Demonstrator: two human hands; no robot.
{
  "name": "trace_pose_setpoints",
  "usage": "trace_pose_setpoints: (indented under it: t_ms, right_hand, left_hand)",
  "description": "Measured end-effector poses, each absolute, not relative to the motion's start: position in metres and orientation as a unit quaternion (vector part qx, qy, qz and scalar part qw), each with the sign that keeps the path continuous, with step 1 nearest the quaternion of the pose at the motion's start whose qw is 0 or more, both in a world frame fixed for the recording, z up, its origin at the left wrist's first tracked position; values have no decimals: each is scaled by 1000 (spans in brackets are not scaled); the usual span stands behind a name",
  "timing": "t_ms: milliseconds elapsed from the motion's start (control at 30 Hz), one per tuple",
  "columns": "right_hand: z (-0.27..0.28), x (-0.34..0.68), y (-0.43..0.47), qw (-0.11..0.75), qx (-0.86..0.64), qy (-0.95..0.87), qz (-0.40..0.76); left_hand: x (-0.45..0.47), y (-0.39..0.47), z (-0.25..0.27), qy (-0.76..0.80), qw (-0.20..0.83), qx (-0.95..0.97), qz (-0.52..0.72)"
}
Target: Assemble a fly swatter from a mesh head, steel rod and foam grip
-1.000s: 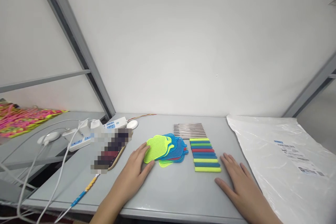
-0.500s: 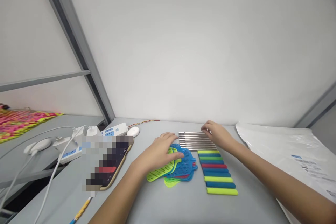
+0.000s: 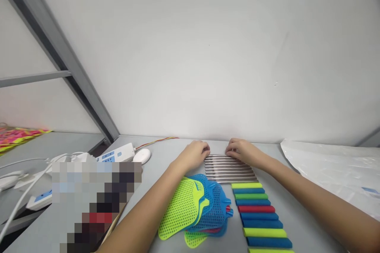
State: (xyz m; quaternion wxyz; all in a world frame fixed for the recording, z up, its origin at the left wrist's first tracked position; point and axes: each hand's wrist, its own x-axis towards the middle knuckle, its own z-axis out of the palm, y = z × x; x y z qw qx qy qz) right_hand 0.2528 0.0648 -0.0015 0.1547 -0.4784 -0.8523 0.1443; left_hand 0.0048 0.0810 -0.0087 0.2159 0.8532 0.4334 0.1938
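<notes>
A row of shiny metal rods (image 3: 230, 169) lies side by side on the grey table (image 3: 166, 158) near the wall. My left hand (image 3: 194, 154) rests at the rods' far left end, fingers curled onto them. At the far side of the same row my right hand (image 3: 242, 151) touches the rods with bent fingers. Whether either hand grips a rod is unclear. In front of the rods lies a pile of perforated plastic heads (image 3: 197, 209), yellow-green and blue. Beside the pile, coloured foam sleeves (image 3: 257, 213) lie in a column.
A white power strip (image 3: 117, 152) with cables and a round white device (image 3: 141, 155) sit at the left. A blurred-out object (image 3: 95, 201) lies near the left front. A clear plastic bag (image 3: 335, 174) covers the right side. Bright patterned fabric (image 3: 18, 136) lies far left.
Both hands moved from the table's front to the metal rods at the back. The view shifted forward, so the plastic heads and foam sleeves sit lower in the picture.
</notes>
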Motion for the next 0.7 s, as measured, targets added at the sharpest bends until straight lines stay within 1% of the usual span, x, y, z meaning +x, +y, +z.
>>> trace_pose_setpoints:
  t_ms: [367,700]
  right_hand:
    - [-5,260,68,159,-465,-854,169]
    - [-9,283,54,189,-496,-836,138]
  left_hand:
    - [-1,92,-18,411,237,853,219]
    - [-10,93,-22,413,239,843,249]
